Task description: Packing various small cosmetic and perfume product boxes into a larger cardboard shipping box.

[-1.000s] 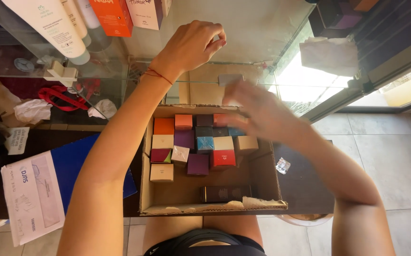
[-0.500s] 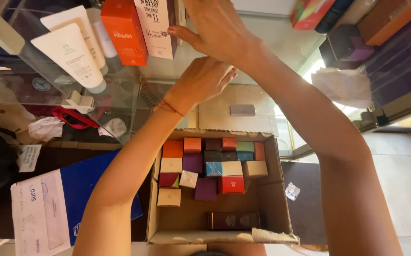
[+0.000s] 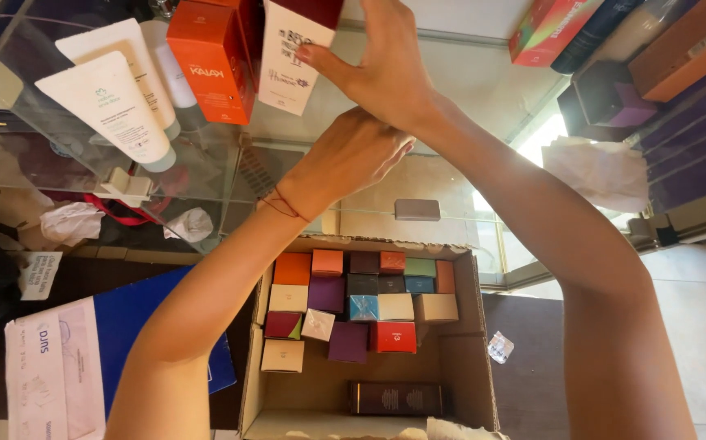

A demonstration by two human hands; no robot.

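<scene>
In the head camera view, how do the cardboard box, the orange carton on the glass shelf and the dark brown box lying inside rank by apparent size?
1. Cardboard box, clearly largest.
2. Orange carton.
3. Dark brown box.
The last two look close, and the carton sits nearer the camera, so their order is unsure.

My right hand (image 3: 390,69) touches a white box (image 3: 288,61) with a dark red top. Next to it stands an orange box (image 3: 210,61). The tubes (image 3: 113,102) are white. My left wrist has a thin red string (image 3: 284,204). The brown cardboard box (image 3: 467,358) holds little boxes (image 3: 353,305) in orange, purple, red, blue, green and cream.
</scene>
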